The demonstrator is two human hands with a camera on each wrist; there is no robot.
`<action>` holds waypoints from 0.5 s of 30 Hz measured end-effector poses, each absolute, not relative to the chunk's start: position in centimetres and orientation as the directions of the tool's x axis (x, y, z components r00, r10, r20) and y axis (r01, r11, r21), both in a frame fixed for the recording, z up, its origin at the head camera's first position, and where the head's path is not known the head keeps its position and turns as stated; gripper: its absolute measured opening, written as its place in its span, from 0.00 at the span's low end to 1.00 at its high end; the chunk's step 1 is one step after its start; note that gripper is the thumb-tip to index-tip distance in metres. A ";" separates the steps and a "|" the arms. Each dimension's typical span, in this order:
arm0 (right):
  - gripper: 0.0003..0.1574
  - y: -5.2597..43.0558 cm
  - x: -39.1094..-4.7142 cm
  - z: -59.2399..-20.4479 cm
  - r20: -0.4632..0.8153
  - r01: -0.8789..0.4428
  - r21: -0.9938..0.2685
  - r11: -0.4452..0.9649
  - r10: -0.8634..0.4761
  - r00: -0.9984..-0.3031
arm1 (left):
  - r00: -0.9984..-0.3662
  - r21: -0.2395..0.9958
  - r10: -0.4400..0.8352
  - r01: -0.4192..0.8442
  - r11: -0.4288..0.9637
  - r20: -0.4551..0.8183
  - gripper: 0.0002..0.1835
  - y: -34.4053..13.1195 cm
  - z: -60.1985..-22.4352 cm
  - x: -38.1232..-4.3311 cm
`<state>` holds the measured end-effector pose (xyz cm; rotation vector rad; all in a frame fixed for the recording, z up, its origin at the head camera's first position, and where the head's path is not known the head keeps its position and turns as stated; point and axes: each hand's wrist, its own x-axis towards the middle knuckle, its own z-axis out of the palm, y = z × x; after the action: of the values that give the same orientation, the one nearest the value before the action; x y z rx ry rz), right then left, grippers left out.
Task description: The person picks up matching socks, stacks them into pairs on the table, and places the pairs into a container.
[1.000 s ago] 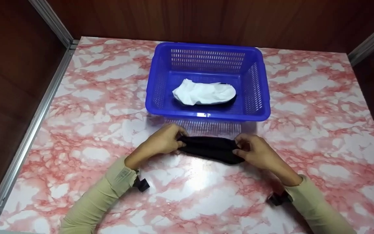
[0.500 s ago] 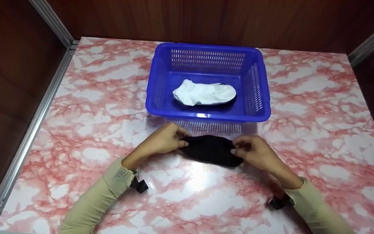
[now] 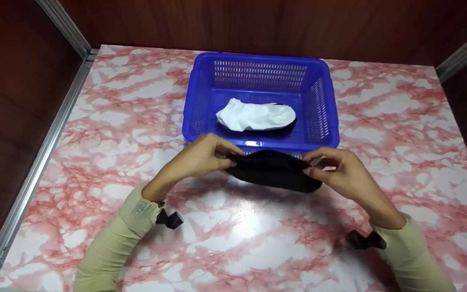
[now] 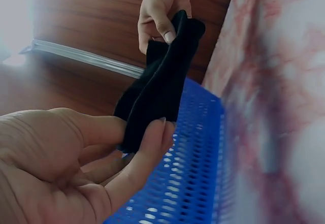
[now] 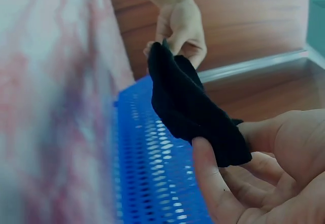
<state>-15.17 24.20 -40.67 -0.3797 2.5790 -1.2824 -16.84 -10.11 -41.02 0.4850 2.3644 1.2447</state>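
A black sock is stretched sideways between both hands, lifted just off the table in front of the basket. Its left end is pinched between thumb and fingers of my left hand. At the other end, my right hand pinches the fabric the same way. Both wrist views show the black sock folded lengthwise. Inside the blue basket lies a white sock, flat, with something dark partly hidden beneath it.
The basket stands on a red-and-white marbled table. A brown wood-look panel rises behind it, and metal-edged panels flank the table's left and right sides.
Both hands have raised the black sock and moved it toward the basket's front rim. They have also spread slightly farther apart. The basket and white sock stay put.
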 end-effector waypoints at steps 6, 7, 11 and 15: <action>0.09 23.9 -16.9 -39.1 -0.105 -0.175 -0.793 0.584 -0.413 -0.905 | -0.821 0.842 0.542 0.159 0.516 -0.177 0.15 -10.5 -39.1 -18.2; 0.09 23.8 -17.3 -38.9 -0.109 -0.181 -0.794 0.580 -0.429 -0.897 | -0.816 0.845 0.550 0.159 0.511 -0.179 0.15 -10.6 -38.9 -18.5; 0.09 23.6 -18.6 -38.1 -0.138 -0.195 -0.795 0.574 -0.485 -0.863 | -0.806 0.869 0.561 0.126 0.478 -0.191 0.14 -11.0 -38.3 -19.6; 0.11 23.7 -20.1 -37.3 -0.171 -0.204 -0.807 0.555 -0.550 -0.818 | -0.798 0.873 0.574 0.134 0.469 -0.185 0.13 -11.5 -38.1 -20.6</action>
<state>-20.14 23.69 -37.27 -0.6125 2.3868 -1.1626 -20.60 -11.49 -38.10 0.5894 2.2628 1.2861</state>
